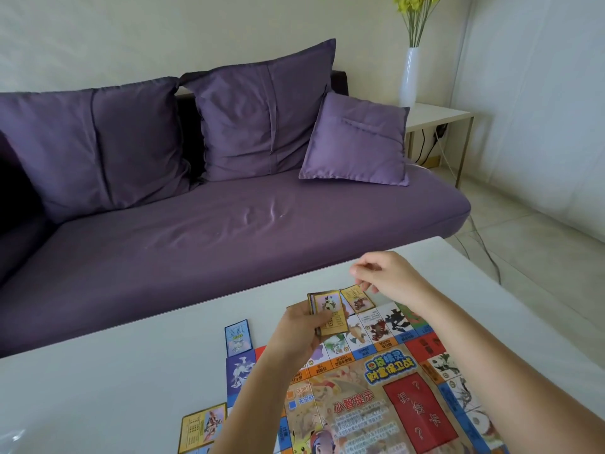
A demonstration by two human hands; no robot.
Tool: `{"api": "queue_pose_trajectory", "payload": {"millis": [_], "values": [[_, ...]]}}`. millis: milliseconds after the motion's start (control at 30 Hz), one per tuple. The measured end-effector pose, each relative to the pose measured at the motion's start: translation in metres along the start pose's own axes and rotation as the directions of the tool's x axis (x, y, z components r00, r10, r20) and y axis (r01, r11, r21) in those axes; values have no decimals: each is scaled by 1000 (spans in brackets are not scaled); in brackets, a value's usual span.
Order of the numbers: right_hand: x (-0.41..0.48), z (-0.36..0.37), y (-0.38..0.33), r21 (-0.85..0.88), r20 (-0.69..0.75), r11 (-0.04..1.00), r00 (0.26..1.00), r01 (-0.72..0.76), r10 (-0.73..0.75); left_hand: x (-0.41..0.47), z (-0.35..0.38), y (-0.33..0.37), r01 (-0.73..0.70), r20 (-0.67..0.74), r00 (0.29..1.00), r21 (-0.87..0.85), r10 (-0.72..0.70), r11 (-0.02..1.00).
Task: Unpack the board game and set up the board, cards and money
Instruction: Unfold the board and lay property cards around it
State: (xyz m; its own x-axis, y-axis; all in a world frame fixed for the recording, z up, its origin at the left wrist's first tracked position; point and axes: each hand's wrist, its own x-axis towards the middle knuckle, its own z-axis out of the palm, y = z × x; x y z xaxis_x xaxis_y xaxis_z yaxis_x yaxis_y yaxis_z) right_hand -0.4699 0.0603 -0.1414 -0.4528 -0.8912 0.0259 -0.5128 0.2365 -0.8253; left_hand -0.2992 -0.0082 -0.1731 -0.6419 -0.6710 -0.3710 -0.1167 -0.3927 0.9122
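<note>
The colourful game board (pixel 386 394) lies unfolded on the white table (pixel 114 371), near the front right. My left hand (pixel 301 329) grips a stack of cards (pixel 329 314) above the board's far edge. Beyond that edge a gold card (pixel 357 298) lies on the table. My right hand (pixel 389 273) hovers just above it with fingers loosely curled and nothing in them. A blue card (pixel 237 335) lies beside the board's left corner. Another gold card (pixel 202 427) lies at its left side near the bottom.
A purple sofa (pixel 229 224) with three cushions stands right behind the table. A white side table (pixel 435 116) with a white vase (pixel 410 77) of yellow flowers stands at the back right. Clear plastic (pixel 11 440) shows at the bottom left.
</note>
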Motion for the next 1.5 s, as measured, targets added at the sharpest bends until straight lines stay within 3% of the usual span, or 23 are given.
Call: {"api": "queue_pose_trajectory", "payload": {"millis": [100,267,333,500,767,933,1067,1167,1333,1400,1500], "values": [[-8,-7,-15,-44,167,998,985,41,-33,-7,5,2,-64,-41,996,216,74,974],[-17,-17,-27,-99,226,994,974,51,-27,-15,16,12,-122,-26,990,338,138,933],[-22,-24,-28,-92,219,995,975,50,-29,-20,20,14,-106,-6,994,273,112,956],[-38,-59,-19,-6,89,1000,996,20,-19,-36,24,18,-23,34,999,-97,26,995],[-57,-94,16,221,-47,939,958,-265,282,-45,54,13,19,71,997,-149,-9,989],[-80,-94,13,454,23,858,966,-240,258,-46,87,7,20,114,993,-150,-2,988],[-98,-93,21,281,90,930,972,-235,219,-50,111,4,0,72,997,-97,7,995],[-110,-97,26,131,173,971,969,-199,175,-53,125,2,-30,39,999,41,28,999],[-114,-110,41,-153,75,988,996,-36,48,-51,146,-4,-39,65,997,156,29,987],[-109,-120,57,-184,-8,980,997,-80,80,-46,153,-6,0,19,1000,164,-3,987],[-103,-131,87,-44,-108,965,961,-260,254,-40,159,-12,146,-17,989,15,-146,989]]}}
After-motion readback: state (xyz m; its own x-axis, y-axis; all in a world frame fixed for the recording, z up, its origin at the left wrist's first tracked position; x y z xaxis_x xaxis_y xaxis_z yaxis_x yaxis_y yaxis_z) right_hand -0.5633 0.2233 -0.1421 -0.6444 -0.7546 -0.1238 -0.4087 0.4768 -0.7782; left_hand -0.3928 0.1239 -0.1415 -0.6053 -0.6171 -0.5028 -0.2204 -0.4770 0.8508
